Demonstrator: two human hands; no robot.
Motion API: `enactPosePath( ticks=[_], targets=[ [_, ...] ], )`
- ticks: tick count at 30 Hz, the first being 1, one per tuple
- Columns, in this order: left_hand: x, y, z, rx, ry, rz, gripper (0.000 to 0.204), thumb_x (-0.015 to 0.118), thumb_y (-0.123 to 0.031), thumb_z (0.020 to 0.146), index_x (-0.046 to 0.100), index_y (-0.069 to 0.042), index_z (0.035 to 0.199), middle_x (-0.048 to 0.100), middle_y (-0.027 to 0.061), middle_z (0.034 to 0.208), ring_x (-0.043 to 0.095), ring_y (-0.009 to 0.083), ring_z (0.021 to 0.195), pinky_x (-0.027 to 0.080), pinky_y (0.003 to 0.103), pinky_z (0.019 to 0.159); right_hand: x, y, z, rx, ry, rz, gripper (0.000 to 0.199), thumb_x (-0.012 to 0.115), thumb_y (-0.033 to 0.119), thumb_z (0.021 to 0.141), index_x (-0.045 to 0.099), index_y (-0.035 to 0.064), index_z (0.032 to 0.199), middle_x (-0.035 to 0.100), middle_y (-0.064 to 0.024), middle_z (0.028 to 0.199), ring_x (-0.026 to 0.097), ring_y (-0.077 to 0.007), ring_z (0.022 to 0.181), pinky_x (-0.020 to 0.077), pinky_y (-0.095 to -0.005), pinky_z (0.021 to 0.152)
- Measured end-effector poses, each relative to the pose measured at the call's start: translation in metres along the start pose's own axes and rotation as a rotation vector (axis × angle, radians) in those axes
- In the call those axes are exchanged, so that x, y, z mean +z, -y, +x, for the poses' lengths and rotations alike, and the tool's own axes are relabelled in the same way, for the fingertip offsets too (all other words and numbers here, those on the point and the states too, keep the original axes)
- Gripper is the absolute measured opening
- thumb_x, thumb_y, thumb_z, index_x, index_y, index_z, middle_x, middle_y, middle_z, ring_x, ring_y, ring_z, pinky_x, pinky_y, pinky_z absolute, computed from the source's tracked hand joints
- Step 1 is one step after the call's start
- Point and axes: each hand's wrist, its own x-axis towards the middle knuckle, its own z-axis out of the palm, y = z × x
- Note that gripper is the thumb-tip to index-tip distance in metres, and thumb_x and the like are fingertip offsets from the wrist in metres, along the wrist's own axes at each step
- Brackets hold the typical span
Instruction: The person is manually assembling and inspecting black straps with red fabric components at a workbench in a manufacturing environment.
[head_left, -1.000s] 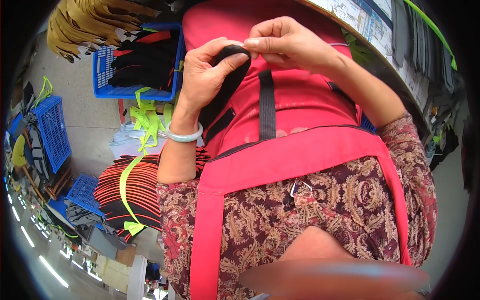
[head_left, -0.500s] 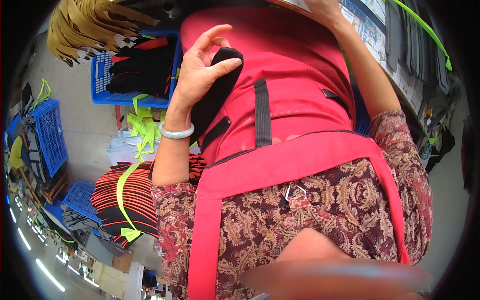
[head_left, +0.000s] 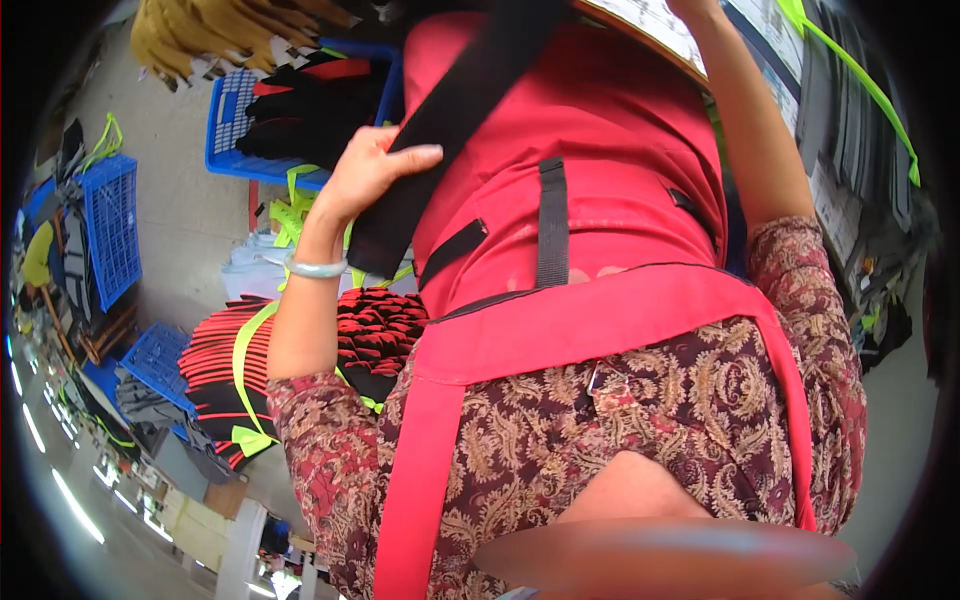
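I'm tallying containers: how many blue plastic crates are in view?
3 clear ones: the upper crate beyond the left hand, a far-left crate, and a lower-left crate. Others may be hidden.

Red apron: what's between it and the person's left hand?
A long black strip lies between the left hand and the red apron, as the head view shows.

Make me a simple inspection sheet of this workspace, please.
Surface: table at upper right, bearing grey strips.
Job's things: black strip, slanting in front of the red apron.
Clutter: red-and-black bundle tied with yellow-green ribbon; tan strips.
Hands: left hand holds the black strip, thumb in front; right hand mostly cut off, grip unclear.
Cables: nothing seen.
Surroundings: pale floor, blue crates.
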Motion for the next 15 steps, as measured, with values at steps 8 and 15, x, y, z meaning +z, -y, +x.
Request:
enactPosePath(
  ticks=[8,15],
  targets=[
    [-0.012,-0.003,0.039,0.673,-0.565,-0.801,0.022,0.070,-0.016,0.087,0.065,0.002,0.098,0.068,0.0068,0.086,0.066,0.0160,0.074,0.055,0.029,0.068,0.145,0.027,-0.133,0.254,0.980,0.174,0.034,0.064,0.033,0.092,0.065,0.0001,0.102,0.063,0.0018,0.083,0.057,-0.0062,0.075,0.0480,-0.0238,0.070],
    [0.031,0.031,0.019,0.380,-0.241,-0.667,0.017,0.067,-0.015,0.089,0.064,0.001,0.094,0.066,0.0051,0.078,0.061,0.0118,0.058,0.049,0.023,0.047,0.142,0.017,-0.117,0.427,0.819,0.146,0.028,0.069,0.029,0.087,0.066,0.0009,0.088,0.060,0.0005,0.067,0.051,-0.0062,0.054,0.0431,-0.0232,0.051]
  ],
)
